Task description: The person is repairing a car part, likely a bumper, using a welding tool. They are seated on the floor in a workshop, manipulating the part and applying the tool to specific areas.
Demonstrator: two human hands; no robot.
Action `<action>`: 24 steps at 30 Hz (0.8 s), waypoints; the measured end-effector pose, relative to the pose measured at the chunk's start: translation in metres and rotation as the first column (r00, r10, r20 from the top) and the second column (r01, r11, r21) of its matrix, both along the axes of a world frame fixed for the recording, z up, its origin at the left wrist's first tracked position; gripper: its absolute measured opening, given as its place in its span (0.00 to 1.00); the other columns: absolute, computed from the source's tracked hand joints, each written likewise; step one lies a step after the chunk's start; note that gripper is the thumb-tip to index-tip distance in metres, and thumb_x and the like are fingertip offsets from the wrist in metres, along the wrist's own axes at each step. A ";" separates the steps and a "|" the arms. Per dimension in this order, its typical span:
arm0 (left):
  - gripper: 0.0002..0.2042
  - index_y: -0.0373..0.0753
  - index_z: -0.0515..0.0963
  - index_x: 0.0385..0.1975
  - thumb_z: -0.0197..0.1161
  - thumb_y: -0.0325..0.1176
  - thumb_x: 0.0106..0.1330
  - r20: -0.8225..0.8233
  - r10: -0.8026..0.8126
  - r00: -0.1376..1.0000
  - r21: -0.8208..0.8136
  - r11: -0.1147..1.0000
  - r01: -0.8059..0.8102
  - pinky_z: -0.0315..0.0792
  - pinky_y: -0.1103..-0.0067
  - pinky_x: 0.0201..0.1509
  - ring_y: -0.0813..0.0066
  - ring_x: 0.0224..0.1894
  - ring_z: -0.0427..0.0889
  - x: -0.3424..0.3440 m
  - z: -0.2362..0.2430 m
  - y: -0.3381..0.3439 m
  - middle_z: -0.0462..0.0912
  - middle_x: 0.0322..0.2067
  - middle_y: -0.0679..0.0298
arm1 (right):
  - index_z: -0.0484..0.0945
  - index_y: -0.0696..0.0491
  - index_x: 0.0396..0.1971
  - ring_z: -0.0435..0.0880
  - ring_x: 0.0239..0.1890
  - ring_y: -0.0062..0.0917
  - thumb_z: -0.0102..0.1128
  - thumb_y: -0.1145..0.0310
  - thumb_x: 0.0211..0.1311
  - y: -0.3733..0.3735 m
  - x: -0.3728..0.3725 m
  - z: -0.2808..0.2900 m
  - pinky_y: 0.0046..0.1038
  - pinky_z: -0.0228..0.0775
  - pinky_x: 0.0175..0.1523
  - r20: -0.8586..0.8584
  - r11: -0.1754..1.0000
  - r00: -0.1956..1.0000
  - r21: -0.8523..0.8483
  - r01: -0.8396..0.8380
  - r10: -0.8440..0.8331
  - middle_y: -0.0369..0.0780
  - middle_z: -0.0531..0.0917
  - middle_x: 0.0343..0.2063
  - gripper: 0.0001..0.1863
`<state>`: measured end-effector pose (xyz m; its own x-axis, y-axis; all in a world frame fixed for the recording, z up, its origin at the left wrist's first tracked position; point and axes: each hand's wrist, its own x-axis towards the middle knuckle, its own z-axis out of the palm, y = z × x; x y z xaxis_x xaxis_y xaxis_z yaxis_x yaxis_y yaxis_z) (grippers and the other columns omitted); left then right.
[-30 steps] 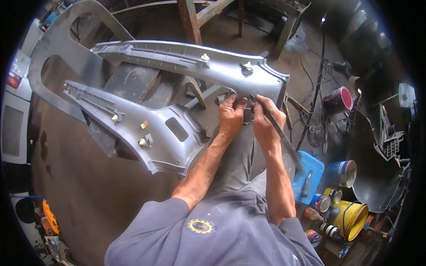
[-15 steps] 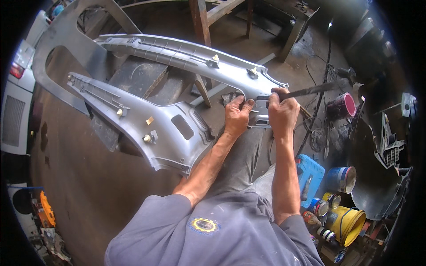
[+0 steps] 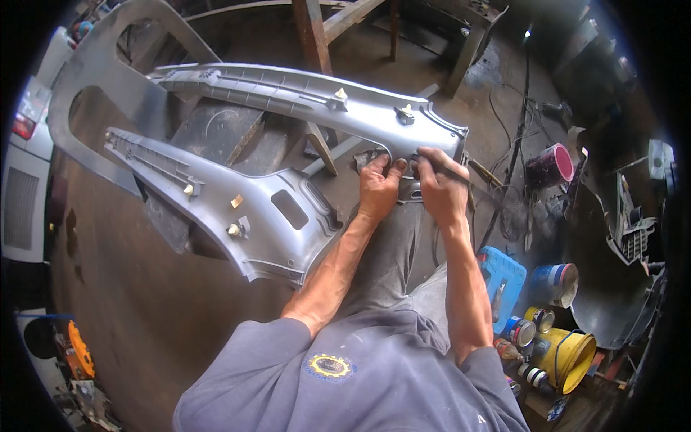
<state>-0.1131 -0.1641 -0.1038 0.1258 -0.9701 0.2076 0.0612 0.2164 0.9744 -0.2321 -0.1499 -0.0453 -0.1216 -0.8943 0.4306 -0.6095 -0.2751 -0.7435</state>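
A long silver car trim panel (image 3: 288, 97) stretches across the top, its near right end over my lap. My left hand (image 3: 379, 189) is closed on the inner edge of that end, thumb on top. My right hand (image 3: 440, 189) is closed on a long dark, flat, blade-like tool (image 3: 464, 178), blurred by motion, so its exact kind is unclear. The tool's inner end lies by a slotted opening in the panel, partly hidden by my fingers. Beside my left fingertips is a grey crumpled scrap (image 3: 367, 157). A second silver trim panel (image 3: 248, 198) rests left of my left forearm.
A grey metal frame (image 3: 68, 108) with large cut-outs stands under the panels' far left ends. On the right lie a pink-lined bucket (image 3: 553, 167), a blue case (image 3: 502, 277), several paint cans (image 3: 554, 284) and a yellow bucket (image 3: 565, 360). A cable (image 3: 515, 165) runs across the floor.
My right hand has moved left and slightly down, close to my left hand. The dark tool has swung from pointing right to slanting down right. The panels have shifted slightly.
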 end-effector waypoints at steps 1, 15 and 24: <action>0.09 0.29 0.80 0.32 0.61 0.32 0.66 0.004 0.007 1.000 -0.014 1.000 -0.006 0.71 0.73 0.36 0.72 0.29 0.79 -0.001 -0.002 -0.002 0.84 0.27 0.55 | 0.83 0.60 0.39 0.85 0.26 0.22 0.57 0.75 0.62 0.009 0.000 0.002 0.25 0.76 0.33 0.030 0.999 0.999 -0.024 0.021 -0.020 0.44 0.86 0.25 0.09; 0.11 0.28 0.79 0.33 0.61 0.33 0.66 0.058 0.024 0.998 -0.064 0.998 -0.020 0.70 0.72 0.34 0.70 0.28 0.76 0.003 -0.006 -0.006 0.83 0.25 0.53 | 0.83 0.59 0.38 0.84 0.23 0.28 0.55 0.74 0.60 -0.018 0.001 0.019 0.29 0.73 0.32 -0.029 0.997 0.998 0.040 0.062 -0.061 0.45 0.83 0.19 0.10; 0.11 0.28 0.79 0.32 0.61 0.32 0.65 0.076 0.079 0.994 0.003 0.997 -0.079 0.70 0.73 0.34 0.71 0.28 0.77 -0.005 -0.003 -0.006 0.83 0.27 0.54 | 0.82 0.59 0.42 0.87 0.29 0.24 0.55 0.74 0.63 0.003 -0.002 -0.002 0.23 0.76 0.36 0.145 0.994 0.983 0.026 0.106 -0.109 0.46 0.87 0.29 0.11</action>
<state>-0.1177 -0.1697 -0.1068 0.1861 -0.9591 0.2135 -0.0298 0.2117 0.9769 -0.2346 -0.1466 -0.0473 -0.2777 -0.8800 0.3854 -0.5191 -0.2001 -0.8310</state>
